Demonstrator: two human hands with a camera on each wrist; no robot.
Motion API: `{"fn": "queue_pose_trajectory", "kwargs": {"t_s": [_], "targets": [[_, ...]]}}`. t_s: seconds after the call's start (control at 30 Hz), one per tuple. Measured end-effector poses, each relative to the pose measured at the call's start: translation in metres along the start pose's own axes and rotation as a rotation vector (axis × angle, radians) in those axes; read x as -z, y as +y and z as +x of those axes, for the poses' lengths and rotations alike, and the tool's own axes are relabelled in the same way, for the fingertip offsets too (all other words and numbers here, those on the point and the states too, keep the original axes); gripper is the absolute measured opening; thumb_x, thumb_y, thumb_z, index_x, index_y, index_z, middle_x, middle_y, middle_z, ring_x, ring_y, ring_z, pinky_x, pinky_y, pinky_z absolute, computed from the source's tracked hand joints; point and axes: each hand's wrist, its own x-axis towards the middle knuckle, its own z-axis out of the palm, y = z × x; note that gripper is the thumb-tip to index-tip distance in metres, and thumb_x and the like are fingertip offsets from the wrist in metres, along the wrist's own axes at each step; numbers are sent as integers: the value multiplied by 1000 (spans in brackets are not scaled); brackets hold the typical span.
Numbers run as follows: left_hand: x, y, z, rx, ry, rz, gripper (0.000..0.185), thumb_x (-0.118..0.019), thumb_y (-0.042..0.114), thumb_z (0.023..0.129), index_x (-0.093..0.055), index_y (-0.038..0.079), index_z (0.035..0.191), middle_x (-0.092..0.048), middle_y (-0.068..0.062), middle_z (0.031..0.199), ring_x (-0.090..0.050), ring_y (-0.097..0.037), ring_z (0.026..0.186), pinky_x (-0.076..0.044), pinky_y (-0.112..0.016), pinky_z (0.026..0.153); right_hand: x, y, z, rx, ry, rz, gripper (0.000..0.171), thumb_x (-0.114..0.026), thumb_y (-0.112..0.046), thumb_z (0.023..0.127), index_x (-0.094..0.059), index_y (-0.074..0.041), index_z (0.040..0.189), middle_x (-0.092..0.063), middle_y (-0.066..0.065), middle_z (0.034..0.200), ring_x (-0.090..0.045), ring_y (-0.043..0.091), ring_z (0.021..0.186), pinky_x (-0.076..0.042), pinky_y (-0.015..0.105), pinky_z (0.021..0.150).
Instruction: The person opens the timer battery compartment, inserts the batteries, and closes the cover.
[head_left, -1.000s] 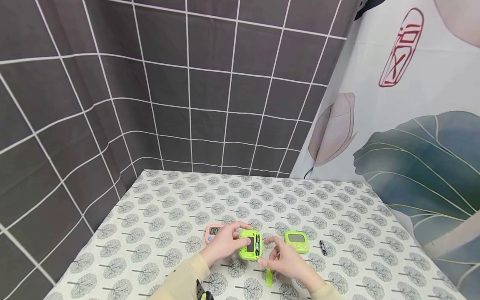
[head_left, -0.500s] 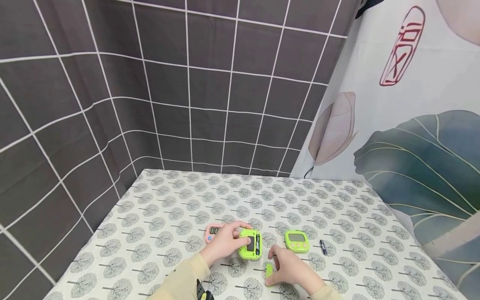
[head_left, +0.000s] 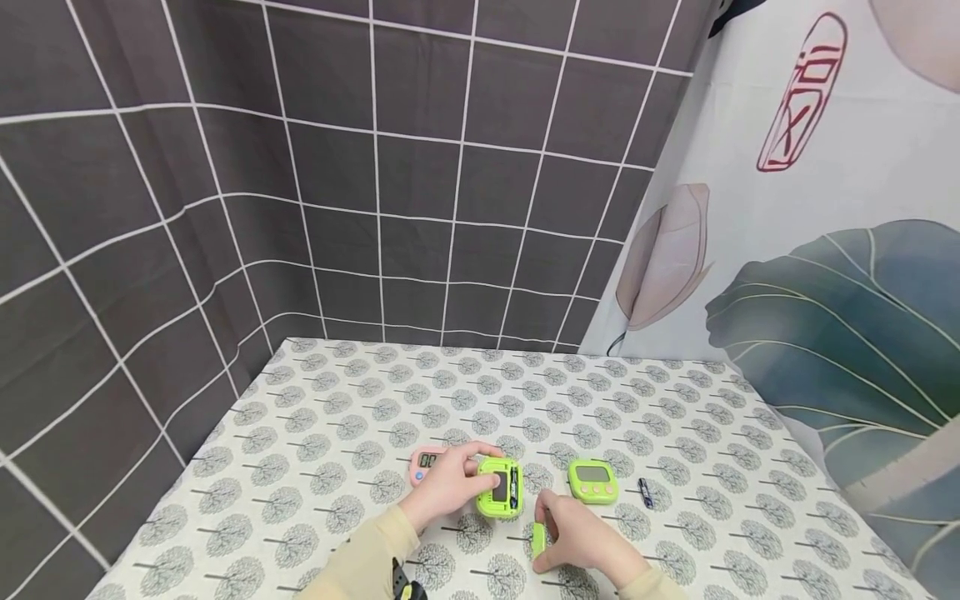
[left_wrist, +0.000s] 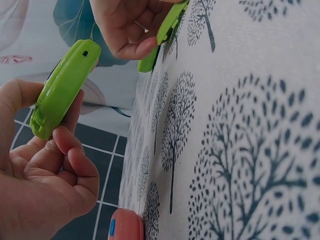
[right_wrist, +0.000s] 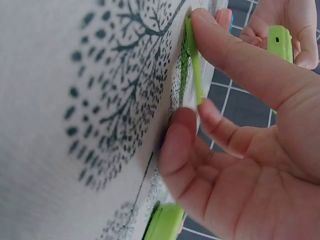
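1. The left hand grips a lime-green plastic timer, back up, raised off the tree-print tablecloth.
2. The right hand pinches a flat green plastic cover, apparently the battery lid, at the cloth.

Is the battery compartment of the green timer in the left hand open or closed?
Open: the green timer shows its battery, and its cover is off.

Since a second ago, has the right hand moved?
Yes. The right hand has come down from beside the open green timer toward the near table edge, and now pinches the green cover lying on the tablecloth.
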Motion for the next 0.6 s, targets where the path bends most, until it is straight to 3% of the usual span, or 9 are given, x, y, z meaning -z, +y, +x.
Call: {"fn": "queue_pose_trajectory", "kwargs": {"t_s": [0.23,0.4,0.6], "targets": [[1,18,-9,4,2,-13,35,-64,4,85,-58,3,120,-72,-15,87,-67,-17,70,-54,-23,63,-2,0,0,47,-10,54,53,-85,-12,60,-44,-12,92,-51,-8,62,-45,3,54,-40,21,52],[0,4,-2,8,2,-19,37,-65,8,85,-58,5,122,-72,-12,85,-67,-15,68,-54,-25,62,-2,1,0,35,-10,82,50,-83,-11,64,-44,-12,95,-50,-8,61,-45,4,51,-40,22,50],[1,-2,1,12,5,-21,39,-67,10,84,-59,6,122,-71,-6,80,-65,-14,65,-54,-27,59,-3,3,1,1,-16,223,42,-77,-5,72,-45,-11,97,-51,-2,64,-53,9,49,-48,23,44]]}}
